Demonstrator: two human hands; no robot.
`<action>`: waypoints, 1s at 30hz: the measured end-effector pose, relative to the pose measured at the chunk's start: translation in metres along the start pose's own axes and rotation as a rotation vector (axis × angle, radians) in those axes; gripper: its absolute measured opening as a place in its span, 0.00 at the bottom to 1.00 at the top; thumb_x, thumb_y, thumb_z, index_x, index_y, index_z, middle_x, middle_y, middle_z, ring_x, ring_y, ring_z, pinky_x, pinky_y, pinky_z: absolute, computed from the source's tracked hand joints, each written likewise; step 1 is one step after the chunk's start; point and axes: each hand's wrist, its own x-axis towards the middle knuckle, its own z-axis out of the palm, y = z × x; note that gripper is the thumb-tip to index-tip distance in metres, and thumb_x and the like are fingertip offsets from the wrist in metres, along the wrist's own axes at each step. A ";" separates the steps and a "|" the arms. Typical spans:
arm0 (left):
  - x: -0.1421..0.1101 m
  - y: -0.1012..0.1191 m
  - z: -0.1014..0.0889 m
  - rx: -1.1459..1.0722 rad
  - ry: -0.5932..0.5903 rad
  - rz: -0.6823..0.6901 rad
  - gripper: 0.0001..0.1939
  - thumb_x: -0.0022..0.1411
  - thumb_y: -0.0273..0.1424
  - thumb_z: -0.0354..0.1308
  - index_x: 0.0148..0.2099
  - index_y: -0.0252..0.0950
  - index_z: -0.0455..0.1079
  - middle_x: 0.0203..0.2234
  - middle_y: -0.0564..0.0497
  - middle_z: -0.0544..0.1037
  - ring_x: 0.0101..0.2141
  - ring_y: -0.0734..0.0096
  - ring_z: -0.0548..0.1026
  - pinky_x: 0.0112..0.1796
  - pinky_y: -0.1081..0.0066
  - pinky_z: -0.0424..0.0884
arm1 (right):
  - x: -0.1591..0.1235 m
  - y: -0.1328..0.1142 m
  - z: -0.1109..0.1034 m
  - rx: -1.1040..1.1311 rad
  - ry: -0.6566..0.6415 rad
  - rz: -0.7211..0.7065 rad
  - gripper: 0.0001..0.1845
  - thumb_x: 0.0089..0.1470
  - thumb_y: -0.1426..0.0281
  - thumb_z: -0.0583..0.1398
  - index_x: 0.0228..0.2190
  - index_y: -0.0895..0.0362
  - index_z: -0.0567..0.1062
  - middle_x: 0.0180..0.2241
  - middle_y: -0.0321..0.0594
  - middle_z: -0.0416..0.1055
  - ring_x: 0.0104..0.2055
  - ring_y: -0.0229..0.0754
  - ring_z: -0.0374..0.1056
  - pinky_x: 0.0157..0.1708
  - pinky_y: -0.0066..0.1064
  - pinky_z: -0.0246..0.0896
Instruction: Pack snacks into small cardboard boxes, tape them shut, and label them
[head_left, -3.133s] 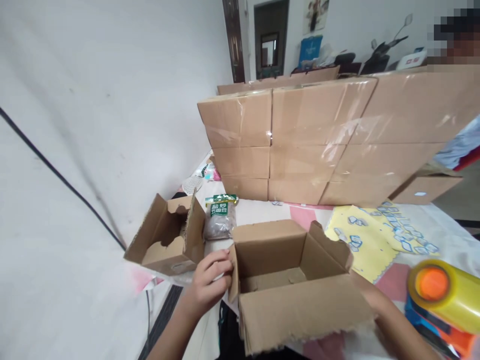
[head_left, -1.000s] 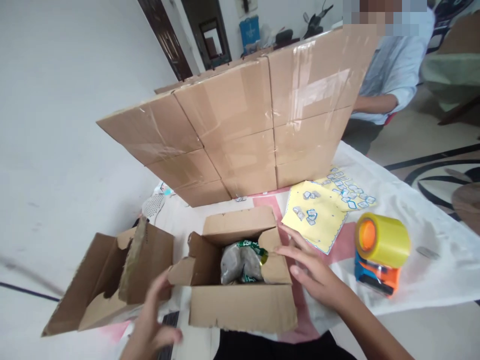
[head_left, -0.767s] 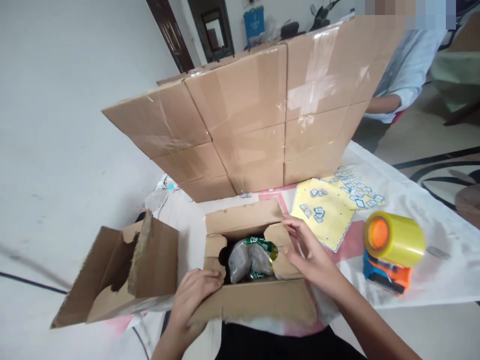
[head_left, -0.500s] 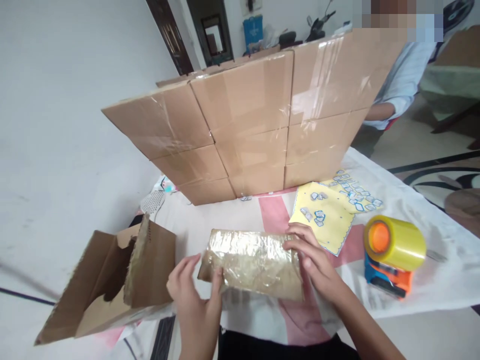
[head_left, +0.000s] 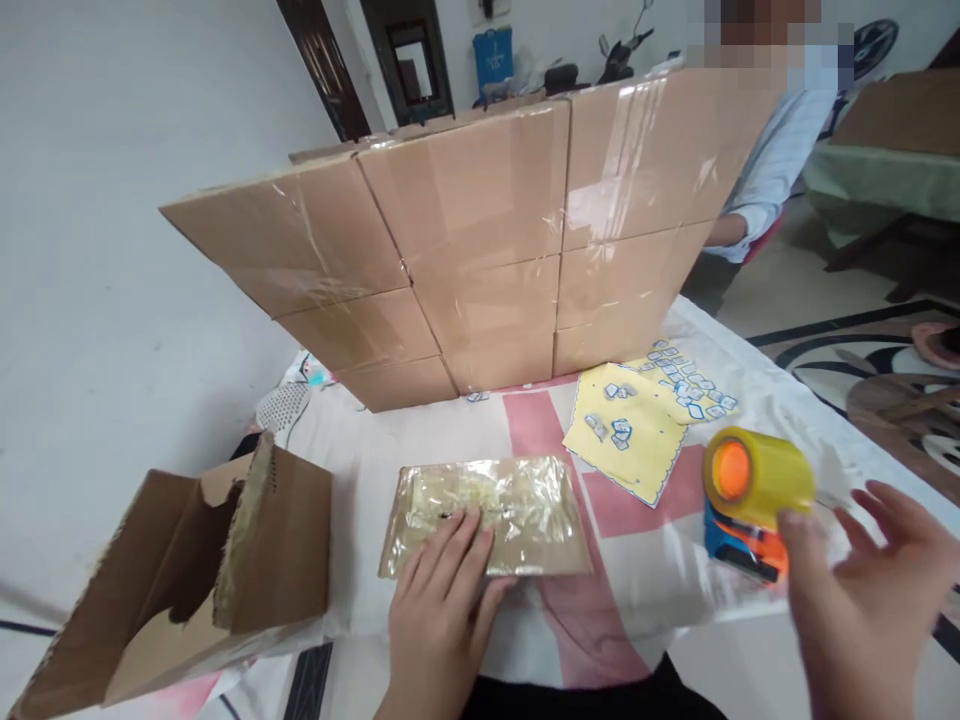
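Observation:
A flat piece of cardboard [head_left: 525, 540] covered in shiny clear tape lies on the cloth in front of me. My left hand [head_left: 442, 590] rests on its lower left part, fingers stretched out and flat. Over at the right, my right hand [head_left: 870, 570] is beside the tape dispenser, a blue and orange tool [head_left: 742, 550] carrying a large yellow tape roll [head_left: 772, 475]. Its fingers are spread, with the thumb close to the roll; whether they touch I cannot tell.
An open cardboard box [head_left: 289, 540] stands at the left. Behind the work, a tall wall of taped cardboard boxes [head_left: 487, 240] rises. Yellow paper sheets [head_left: 630, 440] with small cut-outs lie on the white and pink cloth [head_left: 420, 430]. Another person's sleeve [head_left: 776, 150] shows at the upper right.
My right hand has let go of the cardboard piece and moved right to the tape dispenser. My left hand has shifted from the piece's left edge onto its top; the piece now lies flatter.

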 end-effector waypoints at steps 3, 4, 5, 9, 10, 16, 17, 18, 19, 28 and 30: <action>0.008 0.011 0.015 0.058 0.080 -0.076 0.19 0.65 0.37 0.64 0.56 0.37 0.73 0.50 0.44 0.83 0.47 0.55 0.81 0.46 0.61 0.70 | 0.029 0.022 -0.008 0.092 0.021 0.386 0.42 0.47 0.50 0.70 0.59 0.50 0.68 0.54 0.56 0.74 0.53 0.66 0.74 0.52 0.56 0.73; 0.011 0.014 0.019 0.061 0.089 -0.097 0.18 0.65 0.37 0.65 0.55 0.37 0.74 0.50 0.44 0.83 0.45 0.55 0.81 0.46 0.61 0.69 | 0.035 0.026 -0.006 0.098 -0.066 0.449 0.39 0.45 0.49 0.70 0.55 0.52 0.72 0.47 0.54 0.78 0.47 0.64 0.77 0.45 0.54 0.77; 0.013 0.016 0.020 0.062 0.098 -0.105 0.19 0.65 0.36 0.65 0.56 0.37 0.74 0.50 0.44 0.83 0.45 0.54 0.81 0.46 0.60 0.69 | 0.040 0.029 -0.005 0.094 -0.156 0.469 0.37 0.44 0.48 0.71 0.51 0.54 0.75 0.43 0.51 0.80 0.42 0.61 0.79 0.40 0.51 0.79; 0.006 0.016 0.012 -0.007 0.153 -0.057 0.22 0.63 0.28 0.64 0.59 0.37 0.71 0.54 0.42 0.80 0.53 0.52 0.78 0.52 0.57 0.68 | 0.039 0.029 0.004 0.087 -0.327 0.375 0.30 0.44 0.49 0.71 0.42 0.57 0.79 0.38 0.49 0.82 0.38 0.56 0.80 0.35 0.42 0.80; 0.000 0.017 0.009 -0.059 0.192 -0.051 0.21 0.63 0.25 0.63 0.58 0.38 0.72 0.53 0.42 0.80 0.53 0.53 0.78 0.53 0.57 0.69 | 0.035 0.027 0.007 0.083 -0.327 0.364 0.30 0.45 0.49 0.71 0.42 0.58 0.79 0.38 0.50 0.82 0.38 0.56 0.80 0.34 0.42 0.80; -0.023 0.078 0.022 -0.515 0.217 -0.160 0.19 0.66 0.34 0.59 0.58 0.42 0.70 0.39 0.43 0.80 0.41 0.57 0.79 0.43 0.57 0.77 | -0.030 0.005 0.016 0.238 -0.310 0.229 0.23 0.59 0.51 0.62 0.47 0.55 0.76 0.39 0.49 0.82 0.38 0.56 0.79 0.34 0.44 0.79; -0.019 0.094 0.031 -0.615 0.117 -0.178 0.23 0.67 0.43 0.58 0.60 0.39 0.69 0.44 0.38 0.79 0.45 0.53 0.78 0.43 0.55 0.78 | -0.044 0.001 0.013 0.281 -0.356 0.183 0.22 0.61 0.52 0.60 0.48 0.54 0.75 0.40 0.49 0.81 0.39 0.56 0.79 0.36 0.44 0.79; -0.015 0.109 0.040 -0.710 0.028 -0.188 0.26 0.67 0.47 0.55 0.61 0.38 0.70 0.47 0.36 0.77 0.47 0.51 0.77 0.44 0.53 0.78 | -0.057 -0.002 0.009 0.292 -0.391 0.136 0.21 0.62 0.52 0.59 0.47 0.53 0.75 0.40 0.49 0.81 0.39 0.55 0.79 0.36 0.44 0.79; -0.011 0.122 0.048 -0.788 -0.044 -0.193 0.26 0.67 0.49 0.53 0.59 0.38 0.72 0.47 0.35 0.77 0.48 0.50 0.77 0.44 0.53 0.78 | -0.069 -0.006 0.005 0.274 -0.402 0.092 0.22 0.62 0.50 0.58 0.47 0.53 0.76 0.40 0.49 0.81 0.39 0.55 0.79 0.36 0.44 0.78; 0.008 0.149 0.094 -1.026 -0.099 -0.097 0.14 0.70 0.36 0.54 0.36 0.42 0.79 0.32 0.45 0.77 0.35 0.62 0.78 0.36 0.66 0.79 | -0.069 -0.013 0.016 0.118 0.077 0.214 0.37 0.64 0.39 0.43 0.23 0.53 0.70 0.19 0.39 0.66 0.21 0.45 0.64 0.19 0.35 0.62; 0.013 0.151 0.090 -1.039 -0.070 -0.079 0.14 0.70 0.36 0.54 0.35 0.42 0.79 0.32 0.45 0.78 0.35 0.62 0.79 0.37 0.67 0.79 | -0.060 -0.011 0.020 0.136 0.184 0.232 0.35 0.63 0.40 0.47 0.19 0.52 0.64 0.16 0.36 0.60 0.20 0.41 0.57 0.18 0.34 0.57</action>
